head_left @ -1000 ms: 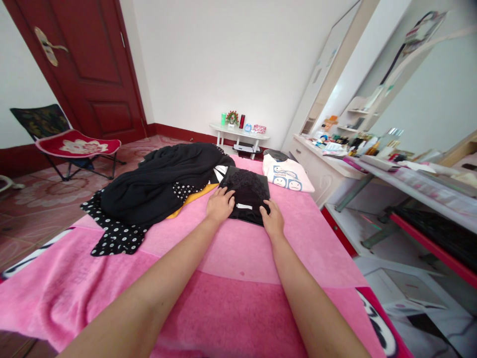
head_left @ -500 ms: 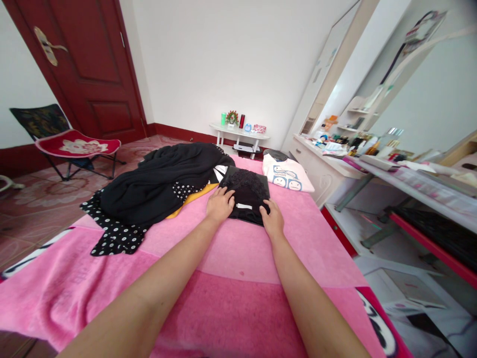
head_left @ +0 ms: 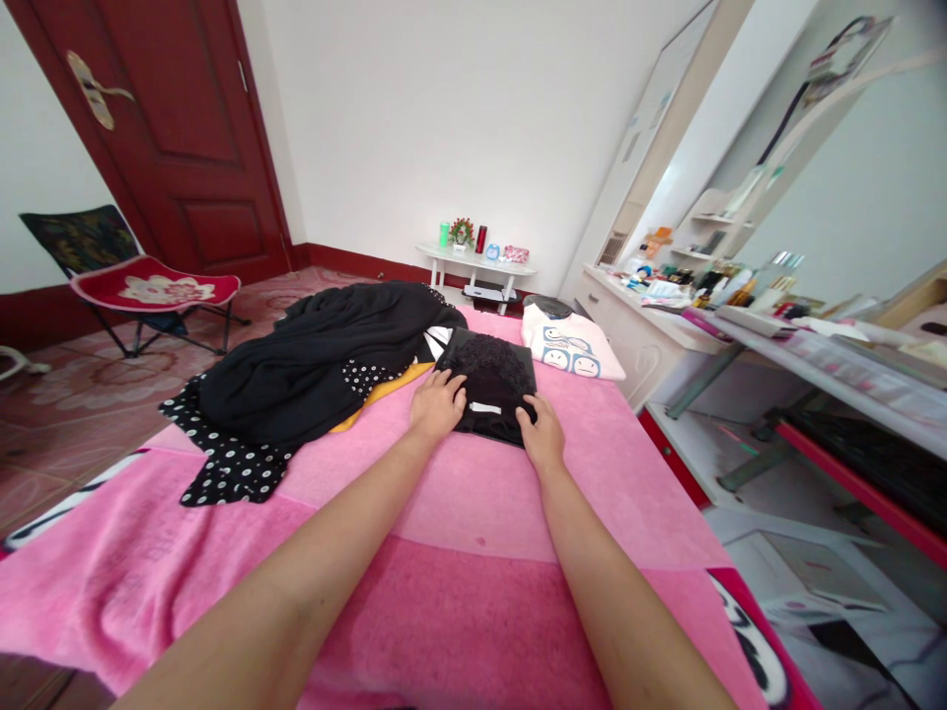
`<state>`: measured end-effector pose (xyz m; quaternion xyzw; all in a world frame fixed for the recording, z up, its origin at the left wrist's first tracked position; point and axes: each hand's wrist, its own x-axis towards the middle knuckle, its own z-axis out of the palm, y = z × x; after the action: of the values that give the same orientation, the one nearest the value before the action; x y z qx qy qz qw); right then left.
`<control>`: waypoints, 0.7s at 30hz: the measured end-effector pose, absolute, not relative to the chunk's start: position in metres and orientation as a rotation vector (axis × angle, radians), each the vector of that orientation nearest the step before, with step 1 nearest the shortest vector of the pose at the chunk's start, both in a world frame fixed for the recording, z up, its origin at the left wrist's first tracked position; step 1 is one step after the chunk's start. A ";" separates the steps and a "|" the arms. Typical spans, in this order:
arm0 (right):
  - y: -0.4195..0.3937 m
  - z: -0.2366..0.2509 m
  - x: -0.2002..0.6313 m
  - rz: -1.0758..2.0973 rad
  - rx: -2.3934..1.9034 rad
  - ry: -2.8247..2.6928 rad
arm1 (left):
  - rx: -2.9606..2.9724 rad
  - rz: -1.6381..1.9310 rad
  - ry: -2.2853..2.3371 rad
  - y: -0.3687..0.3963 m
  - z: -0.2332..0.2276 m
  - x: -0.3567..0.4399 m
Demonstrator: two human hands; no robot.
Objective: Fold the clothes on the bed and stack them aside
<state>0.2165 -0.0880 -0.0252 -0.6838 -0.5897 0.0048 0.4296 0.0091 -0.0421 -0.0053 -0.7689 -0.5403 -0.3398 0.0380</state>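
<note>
A black garment (head_left: 489, 380) with a lacy upper part and a small white label lies folded into a neat rectangle on the pink bed cover (head_left: 480, 493). A dark, flat edge shows around it; whether this is a board or more cloth, I cannot tell. At its left edge my left hand (head_left: 438, 404) grips the cloth, fingers bent over the top. My right hand (head_left: 542, 432) pinches the near right corner, with its fingertips on the fabric. The undersides of both hands are hidden.
Left of the garment lies a heap of black clothes (head_left: 326, 350) with polka-dot cloth and a yellow piece (head_left: 381, 396). A folded white printed shirt (head_left: 569, 345) lies at the far right. Beyond are a small white table (head_left: 473, 258), a cluttered dresser (head_left: 628, 301) and a red folding chair (head_left: 155, 286).
</note>
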 end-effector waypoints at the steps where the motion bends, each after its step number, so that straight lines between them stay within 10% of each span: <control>1: -0.088 -0.025 0.216 0.013 -1.707 -1.474 | -2.356 -1.046 -1.657 -0.042 -0.005 0.009; 21: -0.088 -0.024 0.216 0.026 -1.723 -1.467 | -2.364 -1.070 -1.655 -0.041 -0.007 0.009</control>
<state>0.2160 -0.0884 -0.0243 -0.6890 -0.5868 0.0105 0.4252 0.0085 -0.0415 -0.0066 -0.7678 -0.5374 -0.3474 0.0320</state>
